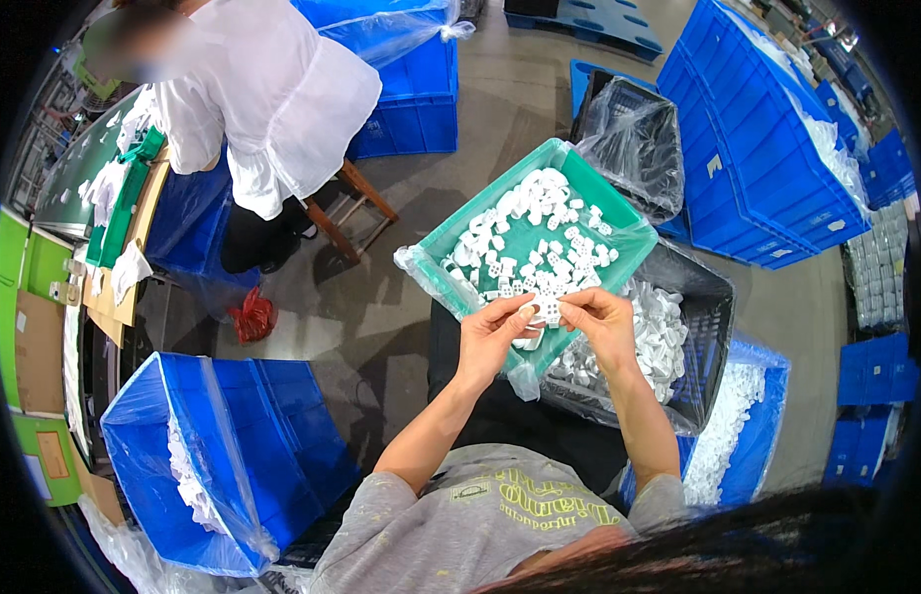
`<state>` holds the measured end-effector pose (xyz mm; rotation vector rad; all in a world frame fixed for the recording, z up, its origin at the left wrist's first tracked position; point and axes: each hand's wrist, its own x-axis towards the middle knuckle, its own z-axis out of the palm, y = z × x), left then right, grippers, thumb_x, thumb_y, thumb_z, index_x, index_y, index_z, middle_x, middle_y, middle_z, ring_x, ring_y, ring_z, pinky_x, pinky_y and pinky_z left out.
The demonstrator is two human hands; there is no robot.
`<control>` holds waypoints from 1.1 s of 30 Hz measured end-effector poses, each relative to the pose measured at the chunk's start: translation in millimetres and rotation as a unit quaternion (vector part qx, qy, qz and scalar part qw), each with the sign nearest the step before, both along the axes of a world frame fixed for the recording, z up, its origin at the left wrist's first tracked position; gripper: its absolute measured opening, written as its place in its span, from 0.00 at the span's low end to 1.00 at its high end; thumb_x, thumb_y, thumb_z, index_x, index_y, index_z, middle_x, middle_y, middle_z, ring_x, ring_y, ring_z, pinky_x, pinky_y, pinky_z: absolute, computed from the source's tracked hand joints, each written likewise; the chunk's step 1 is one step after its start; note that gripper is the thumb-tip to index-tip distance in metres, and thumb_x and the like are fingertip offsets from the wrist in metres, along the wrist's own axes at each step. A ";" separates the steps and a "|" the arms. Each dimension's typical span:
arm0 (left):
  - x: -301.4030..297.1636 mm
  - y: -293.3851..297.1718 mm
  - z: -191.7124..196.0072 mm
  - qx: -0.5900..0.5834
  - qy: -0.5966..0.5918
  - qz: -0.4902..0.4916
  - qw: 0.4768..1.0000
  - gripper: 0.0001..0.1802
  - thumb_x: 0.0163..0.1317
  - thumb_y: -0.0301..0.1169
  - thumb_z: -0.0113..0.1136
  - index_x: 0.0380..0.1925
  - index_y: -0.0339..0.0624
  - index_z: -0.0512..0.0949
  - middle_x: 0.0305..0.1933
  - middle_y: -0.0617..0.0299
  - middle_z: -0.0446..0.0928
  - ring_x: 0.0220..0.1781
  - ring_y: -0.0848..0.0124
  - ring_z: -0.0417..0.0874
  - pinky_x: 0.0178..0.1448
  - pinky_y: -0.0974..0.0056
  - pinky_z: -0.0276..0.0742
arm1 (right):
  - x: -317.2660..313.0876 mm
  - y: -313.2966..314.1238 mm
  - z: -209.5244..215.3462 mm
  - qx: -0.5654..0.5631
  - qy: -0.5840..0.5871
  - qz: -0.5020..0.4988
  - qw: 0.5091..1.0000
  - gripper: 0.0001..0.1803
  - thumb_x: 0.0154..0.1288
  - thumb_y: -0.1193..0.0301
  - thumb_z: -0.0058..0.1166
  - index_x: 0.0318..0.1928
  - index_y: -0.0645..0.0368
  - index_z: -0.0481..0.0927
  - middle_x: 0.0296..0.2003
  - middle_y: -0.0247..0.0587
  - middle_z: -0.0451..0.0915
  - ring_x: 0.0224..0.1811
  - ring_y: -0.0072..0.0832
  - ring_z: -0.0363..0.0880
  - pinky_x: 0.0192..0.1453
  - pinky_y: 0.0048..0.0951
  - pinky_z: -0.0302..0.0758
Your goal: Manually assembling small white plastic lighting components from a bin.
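Note:
My left hand [492,335] and my right hand [603,325] meet over the near edge of a green tray [523,241]. Pinched between the fingertips of both is a small white plastic piece [547,311] with holes in it. Many similar loose white pieces [542,198] lie scattered inside the tray, which is lined with clear plastic. Below and right of the tray, close to my right hand, a black crate [715,342] holds a heap of white parts [661,337]. My fingertips partly cover the held piece.
A person in white [282,89] sits on a wooden stool [354,203] by a workbench at far left. A blue bin [272,426] stands at lower left, a red bag [253,317] on the floor. Right are tall blue bins [743,148] and another black crate [634,139].

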<state>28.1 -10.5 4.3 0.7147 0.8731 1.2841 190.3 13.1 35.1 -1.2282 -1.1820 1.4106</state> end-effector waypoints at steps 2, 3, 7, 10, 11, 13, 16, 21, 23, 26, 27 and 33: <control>0.5 0.4 0.6 0.002 0.005 0.005 1.000 0.14 0.58 0.27 0.56 0.44 0.30 0.74 0.39 0.52 0.78 0.37 0.66 0.81 0.40 0.67 0.80 | 1.0 0.5 -0.3 -0.001 -0.002 0.000 1.000 0.06 0.54 0.78 0.57 0.33 0.67 0.79 0.25 0.38 0.78 0.26 0.20 0.75 0.30 0.19 0.71; 0.4 0.3 0.4 0.001 0.006 0.005 1.000 0.14 0.58 0.27 0.56 0.44 0.30 0.74 0.39 0.52 0.78 0.37 0.66 0.81 0.40 0.67 0.80 | 1.0 0.6 -0.5 -0.002 -0.004 0.002 1.000 0.06 0.53 0.79 0.57 0.33 0.67 0.78 0.25 0.39 0.78 0.26 0.21 0.75 0.30 0.20 0.71; 0.4 0.3 0.2 -0.005 0.005 0.006 1.000 0.15 0.58 0.27 0.56 0.43 0.30 0.75 0.39 0.52 0.78 0.36 0.66 0.81 0.40 0.67 0.80 | 1.0 0.3 -1.0 -0.007 0.006 0.000 1.000 0.06 0.53 0.79 0.57 0.33 0.68 0.79 0.25 0.39 0.78 0.26 0.21 0.75 0.30 0.20 0.71; 1.2 -0.1 -0.5 -0.007 -0.001 0.005 1.000 0.14 0.58 0.26 0.57 0.43 0.31 0.75 0.39 0.52 0.78 0.36 0.67 0.81 0.40 0.67 0.80 | 0.8 -0.5 -1.5 -0.010 0.021 0.002 1.000 0.05 0.54 0.78 0.58 0.33 0.66 0.78 0.25 0.36 0.78 0.26 0.18 0.74 0.30 0.17 0.70; 1.6 -0.1 -1.0 -0.005 -0.004 0.005 1.000 0.14 0.57 0.26 0.57 0.43 0.31 0.75 0.39 0.52 0.78 0.36 0.67 0.81 0.40 0.68 0.80 | 0.0 -1.4 0.2 -0.006 0.014 0.014 1.000 0.05 0.53 0.78 0.57 0.32 0.65 0.78 0.26 0.36 0.78 0.27 0.18 0.74 0.31 0.18 0.71; 2.9 -0.1 -2.2 0.004 -0.001 0.014 1.000 0.14 0.57 0.25 0.57 0.43 0.31 0.75 0.39 0.53 0.78 0.36 0.68 0.81 0.40 0.68 0.80 | -0.4 -3.0 -1.5 -0.003 0.007 0.025 1.000 0.05 0.53 0.79 0.57 0.32 0.65 0.77 0.28 0.36 0.78 0.28 0.18 0.75 0.32 0.18 0.71; 4.5 -0.9 -2.5 0.019 0.005 0.026 0.999 0.13 0.57 0.24 0.57 0.43 0.31 0.75 0.39 0.57 0.76 0.38 0.71 0.80 0.40 0.69 0.80 | -0.5 -6.5 -7.6 0.063 -0.008 0.022 0.998 0.05 0.53 0.81 0.55 0.32 0.65 0.75 0.33 0.38 0.77 0.32 0.19 0.76 0.35 0.19 0.73; 5.5 -1.4 -7.8 0.058 0.064 0.074 0.994 0.12 0.57 0.22 0.55 0.43 0.31 0.75 0.38 0.61 0.72 0.39 0.73 0.78 0.40 0.70 0.80 | -0.8 -9.6 -10.2 0.034 0.097 -0.027 0.994 0.08 0.54 0.85 0.50 0.36 0.66 0.74 0.37 0.40 0.74 0.36 0.23 0.77 0.41 0.24 0.76; 5.7 -1.9 -7.8 0.058 0.043 0.070 0.995 0.12 0.57 0.22 0.55 0.42 0.31 0.75 0.37 0.61 0.72 0.39 0.74 0.78 0.39 0.71 0.80 | -2.7 -9.8 -1.9 0.026 0.095 -0.027 0.995 0.10 0.54 0.85 0.48 0.39 0.66 0.75 0.38 0.40 0.74 0.36 0.24 0.77 0.42 0.25 0.77; 6.1 -2.6 -6.8 0.054 0.043 0.067 0.995 0.12 0.58 0.22 0.55 0.42 0.31 0.75 0.38 0.60 0.72 0.39 0.74 0.78 0.39 0.71 0.80 | -1.7 -8.5 -6.5 0.048 0.080 -0.002 0.996 0.13 0.55 0.85 0.47 0.43 0.66 0.74 0.38 0.40 0.73 0.36 0.26 0.78 0.42 0.25 0.77; 6.0 -2.7 -7.4 0.054 0.042 0.068 0.995 0.12 0.58 0.22 0.55 0.42 0.31 0.75 0.38 0.60 0.72 0.39 0.74 0.78 0.39 0.71 0.80 | -1.2 -7.9 -8.3 0.078 0.066 0.023 0.995 0.15 0.55 0.85 0.48 0.45 0.67 0.74 0.38 0.40 0.74 0.37 0.27 0.78 0.40 0.25 0.77; 5.6 -2.2 -6.5 0.032 0.049 0.073 0.996 0.12 0.57 0.24 0.57 0.41 0.32 0.76 0.37 0.60 0.75 0.39 0.74 0.78 0.38 0.70 0.80 | 2.2 -5.4 -5.5 0.023 0.040 0.012 0.999 0.14 0.55 0.82 0.53 0.45 0.67 0.76 0.38 0.39 0.76 0.37 0.25 0.77 0.36 0.21 0.75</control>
